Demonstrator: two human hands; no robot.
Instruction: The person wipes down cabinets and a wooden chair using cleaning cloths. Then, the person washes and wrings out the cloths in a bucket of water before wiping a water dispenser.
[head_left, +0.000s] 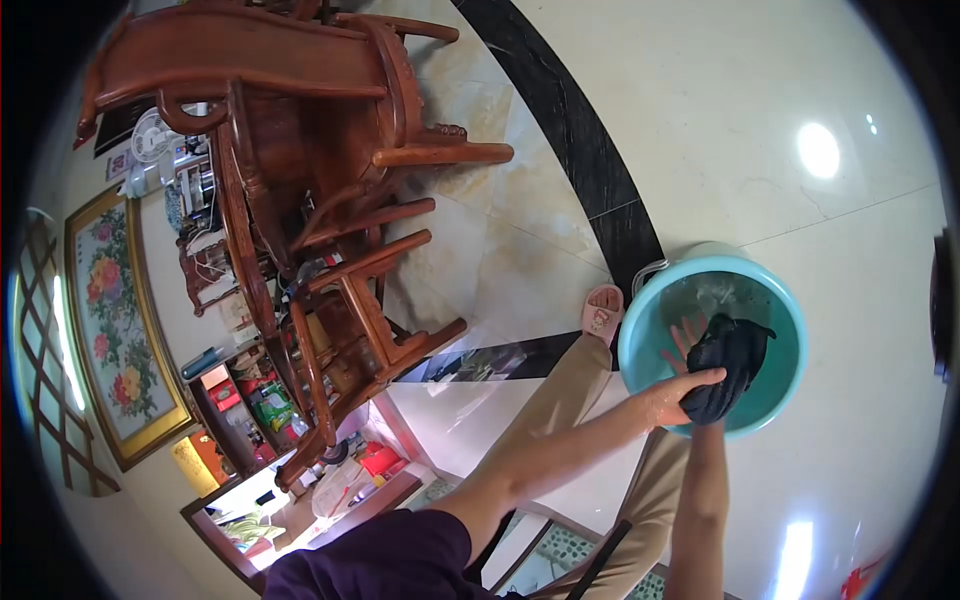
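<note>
A wet-looking black cloth [735, 360] is bunched up over a turquoise bucket [797, 310]. My left hand [680, 397] comes in from the left and is closed on the cloth's near left side, its thumb lying across the top. My right hand [706, 425] reaches up from below and is mostly hidden behind the cloth, holding it. Spread fingers [684, 338] poke out past the cloth's left edge, inside the bucket. Some water [715, 292] shows in the bucket near the far wall.
The bucket stands on pale tiles [750, 130] beside a curved black floor band [580, 120]. A foot in a pink slipper [603, 312] is close to its left. Carved wooden chairs [300, 90] fill the upper left. A cluttered cabinet [245, 420] stands along the wall.
</note>
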